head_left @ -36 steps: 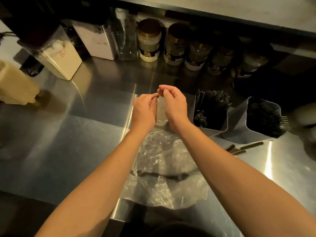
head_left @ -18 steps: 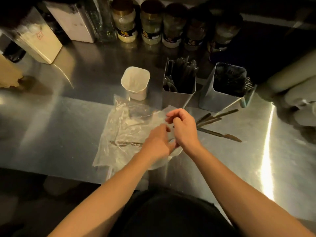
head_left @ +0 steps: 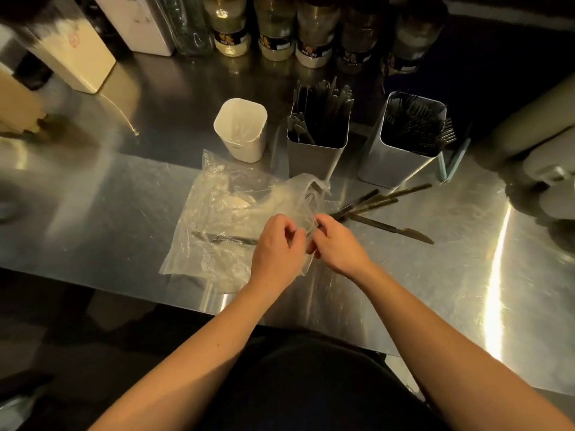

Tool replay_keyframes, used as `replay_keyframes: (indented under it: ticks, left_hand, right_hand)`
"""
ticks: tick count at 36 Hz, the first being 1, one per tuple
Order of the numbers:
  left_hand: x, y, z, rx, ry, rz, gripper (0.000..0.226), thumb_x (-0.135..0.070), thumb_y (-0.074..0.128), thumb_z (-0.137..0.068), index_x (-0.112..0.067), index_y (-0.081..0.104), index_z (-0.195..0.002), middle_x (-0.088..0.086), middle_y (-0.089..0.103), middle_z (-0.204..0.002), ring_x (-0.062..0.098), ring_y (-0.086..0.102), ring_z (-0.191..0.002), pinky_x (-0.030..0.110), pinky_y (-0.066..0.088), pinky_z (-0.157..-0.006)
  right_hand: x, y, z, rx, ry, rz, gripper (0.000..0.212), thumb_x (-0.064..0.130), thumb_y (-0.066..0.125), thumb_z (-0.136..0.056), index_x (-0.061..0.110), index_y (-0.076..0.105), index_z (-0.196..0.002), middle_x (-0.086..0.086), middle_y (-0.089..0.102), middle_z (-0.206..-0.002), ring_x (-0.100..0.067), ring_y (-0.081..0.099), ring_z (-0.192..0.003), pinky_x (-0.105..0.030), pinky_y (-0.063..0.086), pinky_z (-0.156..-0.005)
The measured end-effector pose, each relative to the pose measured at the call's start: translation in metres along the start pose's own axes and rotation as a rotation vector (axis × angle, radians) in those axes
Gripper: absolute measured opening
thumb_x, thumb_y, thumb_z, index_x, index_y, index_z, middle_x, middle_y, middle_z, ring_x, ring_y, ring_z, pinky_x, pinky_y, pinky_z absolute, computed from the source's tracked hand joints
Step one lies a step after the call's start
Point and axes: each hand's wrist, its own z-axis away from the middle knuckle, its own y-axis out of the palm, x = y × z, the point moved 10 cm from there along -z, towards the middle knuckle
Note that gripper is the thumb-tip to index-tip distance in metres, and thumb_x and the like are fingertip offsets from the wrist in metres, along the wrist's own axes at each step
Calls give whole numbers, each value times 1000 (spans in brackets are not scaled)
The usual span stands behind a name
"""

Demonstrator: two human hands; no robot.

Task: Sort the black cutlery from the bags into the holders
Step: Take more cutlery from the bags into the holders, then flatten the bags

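Our left hand point(head_left: 275, 244) and right hand point(head_left: 334, 241) meet over the near part of the steel counter point(head_left: 93, 213), and both pinch the same small clear plastic bag point(head_left: 298, 209) between curled fingers and thumb — what is inside it we cannot tell. Under and to the left of our hands lies a larger clear bag point(head_left: 214, 219), flat and crumpled, with one black utensil point(head_left: 224, 239) lying crosswise inside it. Just to the right of our right hand a few loose black knives point(head_left: 389, 227) lie on the counter, fanned out with their handles toward the bag. Behind them stand two metal holders: the middle holder point(head_left: 315, 157) is packed with black knives and spoons, the right holder point(head_left: 395, 163) with black forks. A white plastic cup point(head_left: 241, 132) stands to the left of the middle holder, a bit of clear film inside it. Along the back edge runs a row of jars point(head_left: 311, 35) — labels too dim to read — with white containers point(head_left: 77, 57) at the far left.
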Motion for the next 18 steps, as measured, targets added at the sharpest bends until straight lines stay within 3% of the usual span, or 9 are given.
replay_keyframes:
  ticks: [3,6,10,13,15,18]
  left_hand:
    - [9,1,-1,4,-83,26,35,-43,66,-91,-22,47,-113,-5,51,-106,13,56,-84,28,49,-72]
    - [16,4,-7,42,-167,46,50,-52,65,-89,-27,46,-128,-6,53,-113,12,58,-94,28,49,-76]
    - [1,-22,-12,-100,-40,15,8,-31,57,-99,-23,60,-100,-6,54,-100,9,55,-86,20,42,-70]
    - [-8,-40,-8,-169,0,76,8,-24,54,-101,-27,55,-93,-8,56,-92,3,54,-81,15,40,-67]
    - [-17,-45,-6,-144,34,80,9,-23,56,-99,-29,55,-93,-12,57,-86,2,54,-77,13,40,-64]
    - [-25,-46,-2,-85,77,55,10,-22,60,-95,-30,58,-101,-10,61,-85,6,58,-78,22,48,-65]
  right_hand:
    - [12,3,-7,13,-121,241,19,23,51,-96,21,65,-84,2,55,-82,-19,52,-81,-38,45,-73]
    - [27,7,-11,40,-244,362,18,20,55,-95,15,71,-90,8,45,-88,-18,42,-91,-36,42,-82]
    - [45,12,-14,132,-307,218,17,20,58,-97,16,74,-103,5,65,-92,-12,60,-88,-31,49,-80]
    - [53,20,-21,181,-290,232,21,22,56,-99,18,69,-115,6,68,-104,-9,62,-95,-26,50,-83]
    - [63,32,-25,223,-306,286,11,19,58,-96,21,69,-99,7,61,-94,-10,56,-88,-28,47,-80]
    - [79,49,-36,314,-270,354,36,5,61,-85,29,47,-62,10,46,-68,-9,45,-67,-38,45,-70]
